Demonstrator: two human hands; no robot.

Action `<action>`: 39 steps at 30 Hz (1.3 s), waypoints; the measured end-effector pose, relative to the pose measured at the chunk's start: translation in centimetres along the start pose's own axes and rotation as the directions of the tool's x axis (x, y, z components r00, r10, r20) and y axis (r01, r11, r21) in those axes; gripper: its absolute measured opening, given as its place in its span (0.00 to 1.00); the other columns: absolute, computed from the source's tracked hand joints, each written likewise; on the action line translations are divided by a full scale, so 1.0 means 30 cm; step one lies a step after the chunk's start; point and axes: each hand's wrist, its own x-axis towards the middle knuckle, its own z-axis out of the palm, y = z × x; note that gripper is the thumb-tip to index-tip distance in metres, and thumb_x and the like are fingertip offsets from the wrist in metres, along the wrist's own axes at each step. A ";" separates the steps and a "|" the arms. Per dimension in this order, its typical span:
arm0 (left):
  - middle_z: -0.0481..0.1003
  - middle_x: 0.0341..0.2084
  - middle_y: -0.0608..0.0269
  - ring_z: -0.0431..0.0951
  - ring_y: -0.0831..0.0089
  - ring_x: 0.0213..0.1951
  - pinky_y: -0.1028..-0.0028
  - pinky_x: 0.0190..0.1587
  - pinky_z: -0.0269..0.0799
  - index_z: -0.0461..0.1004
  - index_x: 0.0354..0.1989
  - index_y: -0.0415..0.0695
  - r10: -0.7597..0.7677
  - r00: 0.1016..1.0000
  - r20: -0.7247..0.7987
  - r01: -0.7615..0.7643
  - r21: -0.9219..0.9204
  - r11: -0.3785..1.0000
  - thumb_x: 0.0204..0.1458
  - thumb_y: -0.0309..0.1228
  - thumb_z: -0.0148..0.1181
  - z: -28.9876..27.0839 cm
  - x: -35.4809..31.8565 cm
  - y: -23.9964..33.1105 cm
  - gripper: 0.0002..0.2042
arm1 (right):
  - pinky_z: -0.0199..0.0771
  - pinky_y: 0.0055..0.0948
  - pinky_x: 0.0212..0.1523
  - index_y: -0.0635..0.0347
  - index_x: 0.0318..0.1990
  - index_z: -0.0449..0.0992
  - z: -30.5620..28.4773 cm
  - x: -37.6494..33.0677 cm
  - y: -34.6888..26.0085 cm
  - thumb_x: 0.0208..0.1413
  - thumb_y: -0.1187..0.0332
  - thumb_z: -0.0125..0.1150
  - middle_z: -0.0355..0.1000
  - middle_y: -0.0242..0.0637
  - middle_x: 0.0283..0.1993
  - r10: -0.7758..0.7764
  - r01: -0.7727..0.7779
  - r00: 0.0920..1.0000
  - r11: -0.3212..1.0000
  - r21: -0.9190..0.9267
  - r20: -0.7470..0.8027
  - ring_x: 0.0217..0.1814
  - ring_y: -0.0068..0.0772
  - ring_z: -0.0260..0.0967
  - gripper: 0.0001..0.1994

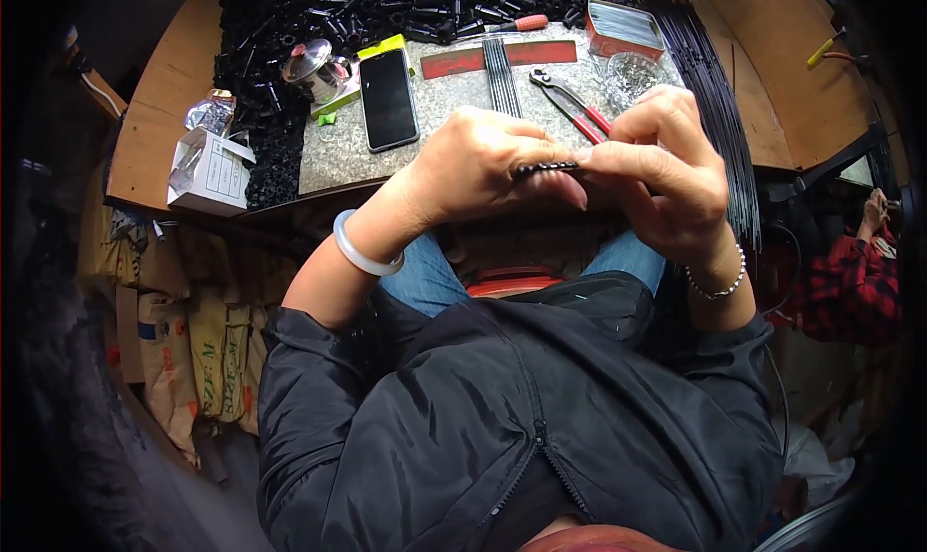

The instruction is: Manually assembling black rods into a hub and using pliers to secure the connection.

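Observation:
My two hands meet above the near edge of the table. My left hand (488,161) is closed, its fingers round one end of a short black strip with light specks (547,167). My right hand (671,166) pinches the other end between thumb and finger. Most of the strip is hidden by the fingers, so I cannot tell its exact kind. Just beyond the hands lie pliers with red handles (570,106). A row of thin grey rods (501,74) rests across a red strip (541,53) on the grey work board (333,156).
A black phone (389,100) and a metal lidded pot (317,69) stand left of the rods. Behind them is a heap of black parts (386,6). Long black rods (710,98) line the right side, by a red tin (625,32). A white box (210,170) sits far left.

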 end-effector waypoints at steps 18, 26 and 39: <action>0.64 0.55 0.52 0.62 0.55 0.58 0.60 0.57 0.59 0.63 0.56 0.45 -0.054 0.876 0.479 0.014 0.087 0.996 0.30 0.55 0.67 0.053 -0.021 -0.163 0.43 | 0.63 0.28 0.53 0.64 0.52 0.63 0.184 -0.192 0.058 0.41 0.68 0.72 0.66 0.38 0.45 0.427 -0.408 0.903 0.814 0.412 0.051 0.47 0.26 0.65 0.31; 0.46 0.65 0.49 0.39 0.49 0.67 0.48 0.65 0.37 0.60 0.57 0.49 -0.139 0.899 0.416 -0.020 0.354 0.935 0.40 0.63 0.55 0.226 -0.127 -0.486 0.40 | 0.59 0.15 0.29 0.59 0.30 0.68 0.503 -0.291 0.007 0.50 0.76 0.63 0.64 0.26 0.26 0.773 -0.525 0.619 0.539 0.659 -0.140 0.27 0.14 0.57 0.07; 0.63 0.14 0.64 0.70 0.69 0.20 0.56 0.60 0.56 0.63 0.21 0.45 -0.270 0.963 0.009 0.232 0.482 0.845 0.45 0.24 0.45 0.235 -0.085 0.206 0.03 | 0.61 0.43 0.53 0.60 0.38 0.64 -0.129 -0.312 -0.067 0.61 0.47 0.39 0.64 0.32 0.29 0.839 0.124 0.513 0.137 0.983 -0.181 0.38 0.30 0.62 0.22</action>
